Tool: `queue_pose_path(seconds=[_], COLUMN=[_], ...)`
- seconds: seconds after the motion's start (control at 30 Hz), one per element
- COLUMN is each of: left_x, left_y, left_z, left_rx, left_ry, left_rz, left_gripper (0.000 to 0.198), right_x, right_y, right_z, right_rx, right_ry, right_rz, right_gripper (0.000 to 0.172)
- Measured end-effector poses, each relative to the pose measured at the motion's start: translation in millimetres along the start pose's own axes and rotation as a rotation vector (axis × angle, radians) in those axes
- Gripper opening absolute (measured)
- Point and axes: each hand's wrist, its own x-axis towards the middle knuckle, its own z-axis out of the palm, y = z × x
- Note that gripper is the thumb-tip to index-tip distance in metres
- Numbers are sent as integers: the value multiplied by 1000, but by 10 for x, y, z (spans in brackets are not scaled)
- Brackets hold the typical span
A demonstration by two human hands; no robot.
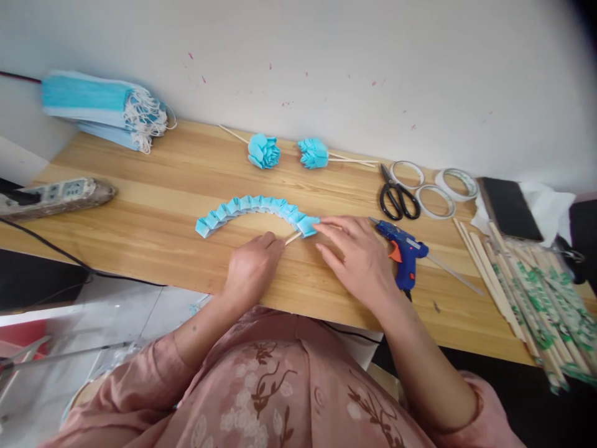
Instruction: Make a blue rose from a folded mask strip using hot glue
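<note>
An arched strip of folded light-blue petals (252,203) lies on the wooden table (153,199). My left hand (255,264) is closed around a thin wooden stick (293,238), whose tip reaches the strip's right end. With fingers apart, my right hand (357,252) touches the last petal at that end with its fingertips. To the right of that hand rests a blue glue gun (405,252) with a clear glue stick in its back. Behind the strip lie two finished blue flowers on sticks, a left flower (263,151) and a right flower (314,153).
Blue face masks (88,99) are stacked at the back left, above a power strip (65,194). Scissors (396,198), tape rolls (457,185) and a dark phone (510,208) lie at the right. Wrapped chopsticks (545,298) overhang the table's front right edge.
</note>
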Motion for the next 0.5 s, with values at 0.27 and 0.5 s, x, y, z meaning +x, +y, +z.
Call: queue_pose_path(seconds=[0.27, 0.5], left_x=[8, -28], left_y=[-3, -18], left_z=[43, 88], left_rx=[-28, -115], left_ry=[62, 191], left_rz=[12, 25], left_gripper=[35, 34], right_x=[264, 273], right_y=[131, 172], right_z=[123, 148], right_rx=[-29, -13], right_ry=[-128, -164], right_rz=[-78, -67], right_gripper=[27, 28])
